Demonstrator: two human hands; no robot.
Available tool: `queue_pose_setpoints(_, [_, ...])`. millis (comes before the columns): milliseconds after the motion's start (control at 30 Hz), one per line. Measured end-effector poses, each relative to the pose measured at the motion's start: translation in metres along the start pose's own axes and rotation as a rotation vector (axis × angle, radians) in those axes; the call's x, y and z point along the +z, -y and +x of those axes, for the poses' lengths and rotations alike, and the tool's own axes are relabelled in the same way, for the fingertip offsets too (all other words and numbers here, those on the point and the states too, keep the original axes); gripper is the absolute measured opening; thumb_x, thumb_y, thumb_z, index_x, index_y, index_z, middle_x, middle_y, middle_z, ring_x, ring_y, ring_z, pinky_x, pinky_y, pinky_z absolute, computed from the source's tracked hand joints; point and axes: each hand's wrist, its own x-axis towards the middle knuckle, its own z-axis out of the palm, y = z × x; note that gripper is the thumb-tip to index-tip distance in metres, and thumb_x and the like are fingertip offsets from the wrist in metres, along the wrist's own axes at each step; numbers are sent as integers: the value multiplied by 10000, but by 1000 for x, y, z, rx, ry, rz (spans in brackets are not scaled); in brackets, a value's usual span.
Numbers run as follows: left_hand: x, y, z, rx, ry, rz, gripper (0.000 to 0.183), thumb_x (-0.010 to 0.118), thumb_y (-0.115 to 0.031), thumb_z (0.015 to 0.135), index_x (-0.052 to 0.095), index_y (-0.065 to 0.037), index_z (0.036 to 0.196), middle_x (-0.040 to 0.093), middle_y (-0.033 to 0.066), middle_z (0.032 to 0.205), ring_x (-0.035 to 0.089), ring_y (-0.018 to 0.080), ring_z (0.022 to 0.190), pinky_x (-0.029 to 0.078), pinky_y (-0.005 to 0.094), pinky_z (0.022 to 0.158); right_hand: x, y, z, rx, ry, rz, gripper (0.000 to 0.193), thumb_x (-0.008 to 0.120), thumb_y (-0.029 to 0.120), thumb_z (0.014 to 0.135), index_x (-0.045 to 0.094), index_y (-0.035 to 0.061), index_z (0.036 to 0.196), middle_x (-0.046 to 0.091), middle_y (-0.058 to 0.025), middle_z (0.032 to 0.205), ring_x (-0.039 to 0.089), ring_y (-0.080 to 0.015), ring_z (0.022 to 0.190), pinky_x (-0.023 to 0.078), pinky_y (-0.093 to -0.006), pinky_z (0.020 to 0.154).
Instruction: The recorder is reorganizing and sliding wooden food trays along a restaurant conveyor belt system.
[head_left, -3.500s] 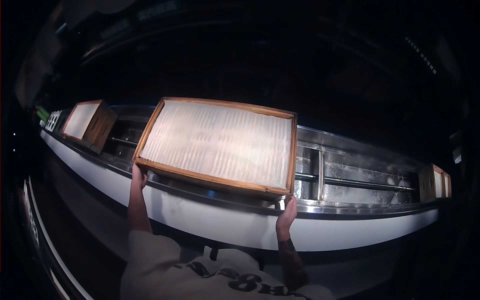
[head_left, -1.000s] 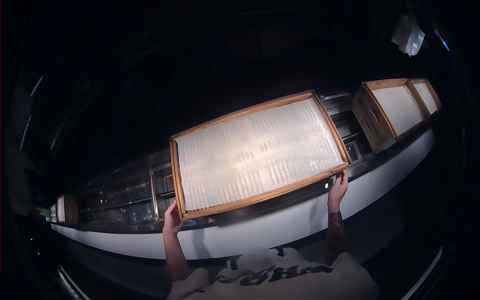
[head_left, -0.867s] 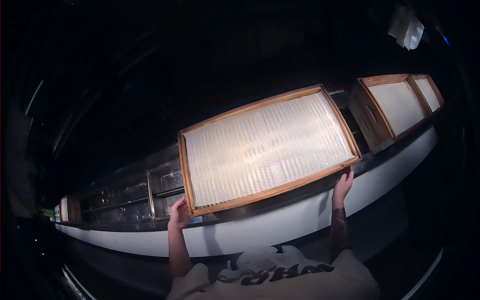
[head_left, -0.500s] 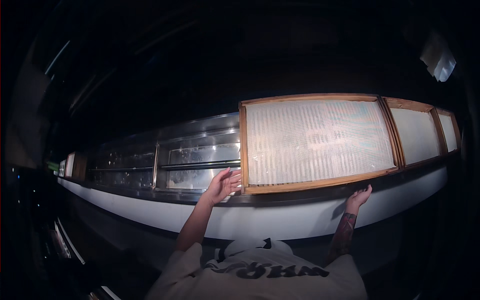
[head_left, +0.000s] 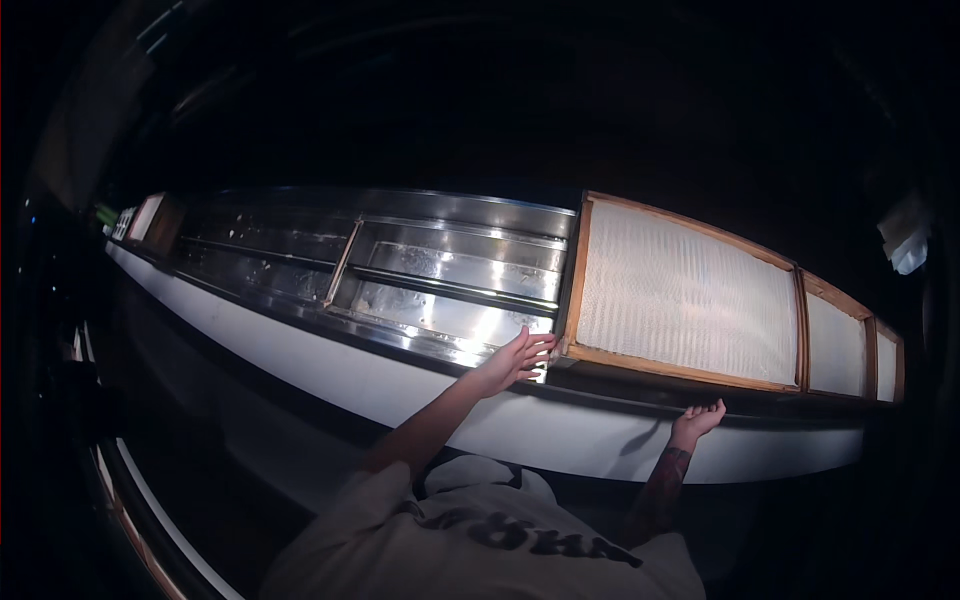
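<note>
A wide wooden frame (head_left: 680, 370) with a pale mesh panel (head_left: 690, 290) lies over the right part of a long steel trough. My left hand (head_left: 515, 362) is at the frame's near left corner, fingers spread; whether the fingertips touch the wood, I cannot tell. Below the near edge of the frame, toward its right end, is my right hand (head_left: 700, 420). Its palm is turned up, the fingers slightly bent, with nothing seen in them. Two more mesh frames, one beside it (head_left: 838, 335) and a narrower one beyond (head_left: 886, 365), continue the row to the right.
The uncovered steel trough (head_left: 430, 305) runs to the left, with a cross divider (head_left: 345, 262) and a lengthwise bar (head_left: 450, 287). A white front panel (head_left: 330, 370) lines the near side. A wooden box (head_left: 160, 222) stands at the far left. The surroundings are dark.
The view has tilted and turned. The large mesh frame sits farther right of the divider, showing more of the trough. Both hands have stayed by it, my left at its left corner.
</note>
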Motion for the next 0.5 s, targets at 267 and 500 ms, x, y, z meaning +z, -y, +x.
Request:
queue_pose_setpoints(267, [-85, 48, -130, 225, -118, -197, 335, 409, -267, 913, 474, -47, 1158, 541, 127, 1116, 548, 225, 1003, 427, 331, 847, 26, -46, -127, 31, 189, -3, 590, 395, 386, 876, 290, -28, 1283, 422, -141, 1257, 443, -233, 1153, 361, -344, 959])
queue_pose_setpoints(500, [-194, 90, -300, 493, -360, -421, 294, 416, -182, 905, 465, -34, 1154, 549, 119, 1085, 560, 222, 963, 445, 337, 807, 65, -174, -318, 299, 663, -229, 361, 378, 381, 898, 488, 64, 1034, 524, -62, 916, 498, -181, 793, 399, -329, 752])
